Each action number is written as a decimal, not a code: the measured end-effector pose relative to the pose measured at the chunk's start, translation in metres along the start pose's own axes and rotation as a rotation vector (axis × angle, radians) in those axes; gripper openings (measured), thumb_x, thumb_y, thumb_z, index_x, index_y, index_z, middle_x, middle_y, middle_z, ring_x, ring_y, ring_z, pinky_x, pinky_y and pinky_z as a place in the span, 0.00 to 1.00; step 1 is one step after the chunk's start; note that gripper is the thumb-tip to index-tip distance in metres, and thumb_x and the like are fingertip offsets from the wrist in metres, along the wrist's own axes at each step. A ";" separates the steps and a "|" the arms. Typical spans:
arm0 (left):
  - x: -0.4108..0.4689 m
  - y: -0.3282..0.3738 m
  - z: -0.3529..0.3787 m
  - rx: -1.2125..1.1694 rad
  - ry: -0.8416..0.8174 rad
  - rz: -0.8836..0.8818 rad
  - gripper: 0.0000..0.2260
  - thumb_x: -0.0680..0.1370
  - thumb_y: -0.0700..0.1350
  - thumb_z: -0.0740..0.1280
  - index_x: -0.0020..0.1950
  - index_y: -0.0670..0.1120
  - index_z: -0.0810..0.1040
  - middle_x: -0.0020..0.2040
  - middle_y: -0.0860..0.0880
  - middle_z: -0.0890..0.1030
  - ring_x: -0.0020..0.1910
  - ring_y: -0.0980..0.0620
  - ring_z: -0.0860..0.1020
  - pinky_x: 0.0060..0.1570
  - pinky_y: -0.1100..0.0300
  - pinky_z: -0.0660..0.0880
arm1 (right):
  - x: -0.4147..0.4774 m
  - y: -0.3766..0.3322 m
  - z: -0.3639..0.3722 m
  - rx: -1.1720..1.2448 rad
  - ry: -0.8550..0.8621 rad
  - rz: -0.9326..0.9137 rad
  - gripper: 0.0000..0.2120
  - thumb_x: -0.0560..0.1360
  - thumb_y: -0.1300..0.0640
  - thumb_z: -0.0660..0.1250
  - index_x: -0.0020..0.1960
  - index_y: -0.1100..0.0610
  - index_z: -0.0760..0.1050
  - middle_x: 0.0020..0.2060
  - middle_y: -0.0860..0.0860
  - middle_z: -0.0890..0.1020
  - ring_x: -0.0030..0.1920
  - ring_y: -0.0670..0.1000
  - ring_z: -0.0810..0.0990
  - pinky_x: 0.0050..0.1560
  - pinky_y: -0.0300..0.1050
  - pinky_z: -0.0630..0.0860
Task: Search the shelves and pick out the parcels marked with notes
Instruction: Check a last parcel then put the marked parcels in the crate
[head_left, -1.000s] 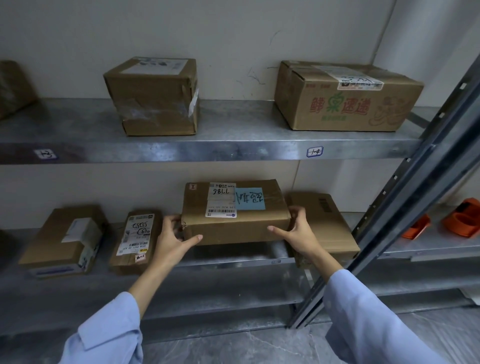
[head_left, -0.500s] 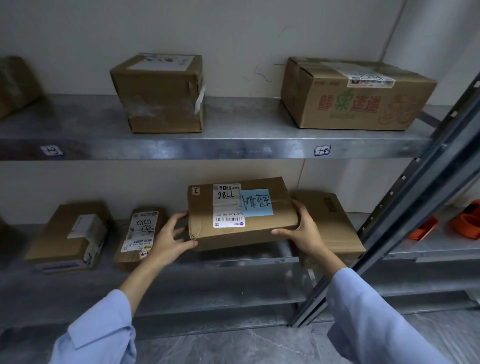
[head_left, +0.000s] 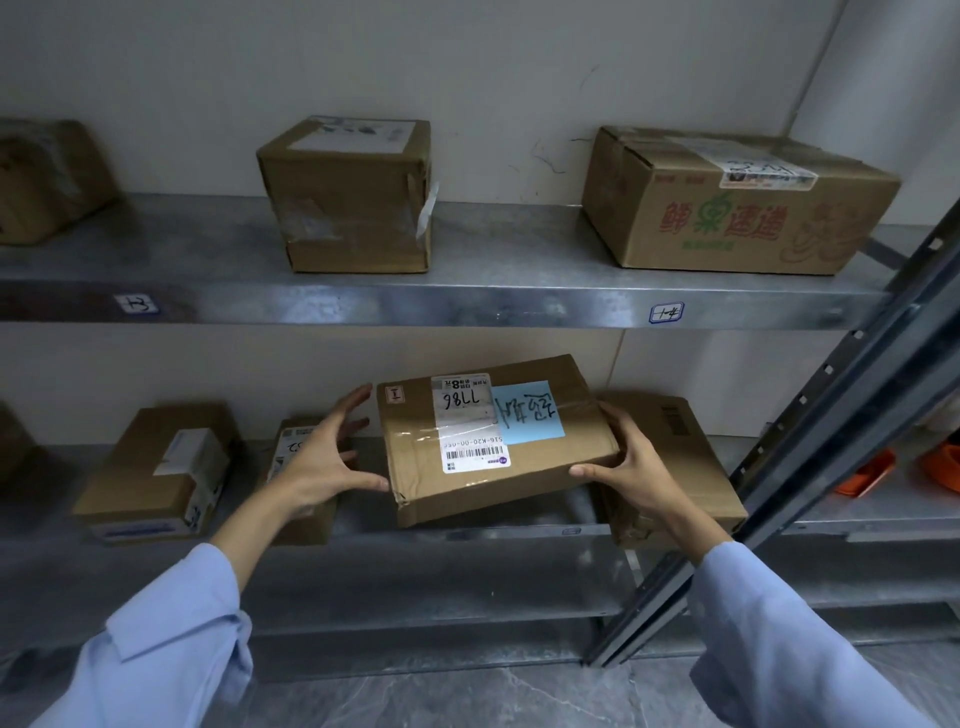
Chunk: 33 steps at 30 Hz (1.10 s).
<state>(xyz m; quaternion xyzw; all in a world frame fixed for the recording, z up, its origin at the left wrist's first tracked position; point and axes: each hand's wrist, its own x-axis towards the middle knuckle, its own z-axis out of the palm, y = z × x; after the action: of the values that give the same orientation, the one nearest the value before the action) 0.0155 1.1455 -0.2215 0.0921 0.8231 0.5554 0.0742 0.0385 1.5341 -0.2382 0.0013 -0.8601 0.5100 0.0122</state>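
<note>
Parcel with a blue note held tilted in front of the lower shelf.

The right hand (head_left: 631, 467) grips the right end of the noted parcel (head_left: 493, 441), fingers behind and thumb on its front edge. The left hand (head_left: 324, 457) is spread open at the left end, thumb tip at the lower corner, fingers apart from the box. A blue note (head_left: 527, 413) with handwriting sits beside a white shipping label (head_left: 465, 423) on top. The lower shelf (head_left: 857, 514) carries three more boxes, one just behind the right hand (head_left: 685, 467); the upper shelf (head_left: 467, 306) carries others, among them a printed carton (head_left: 727, 218).
</note>
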 end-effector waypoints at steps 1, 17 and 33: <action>-0.001 0.002 -0.002 0.027 -0.035 0.003 0.54 0.61 0.33 0.81 0.76 0.60 0.55 0.74 0.60 0.59 0.70 0.58 0.62 0.64 0.57 0.66 | 0.000 -0.001 0.000 -0.007 -0.005 0.002 0.51 0.57 0.48 0.81 0.75 0.54 0.62 0.66 0.47 0.72 0.67 0.47 0.70 0.68 0.44 0.68; -0.016 -0.015 0.008 -0.159 -0.035 0.032 0.36 0.53 0.45 0.83 0.58 0.48 0.72 0.57 0.56 0.79 0.62 0.55 0.77 0.56 0.57 0.77 | 0.007 -0.019 0.019 0.029 0.222 -0.063 0.48 0.56 0.54 0.83 0.72 0.52 0.66 0.63 0.41 0.72 0.65 0.41 0.68 0.55 0.22 0.63; -0.033 -0.016 0.016 0.010 -0.092 0.049 0.38 0.63 0.39 0.81 0.67 0.57 0.70 0.64 0.56 0.77 0.67 0.55 0.73 0.63 0.51 0.75 | 0.003 -0.030 0.028 0.104 0.010 -0.024 0.60 0.56 0.51 0.81 0.79 0.48 0.50 0.77 0.50 0.61 0.76 0.47 0.60 0.76 0.52 0.61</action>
<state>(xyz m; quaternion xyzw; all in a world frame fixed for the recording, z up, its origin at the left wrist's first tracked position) 0.0497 1.1465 -0.2413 0.1382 0.8190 0.5482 0.0978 0.0358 1.4952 -0.2251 0.0099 -0.8324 0.5537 0.0226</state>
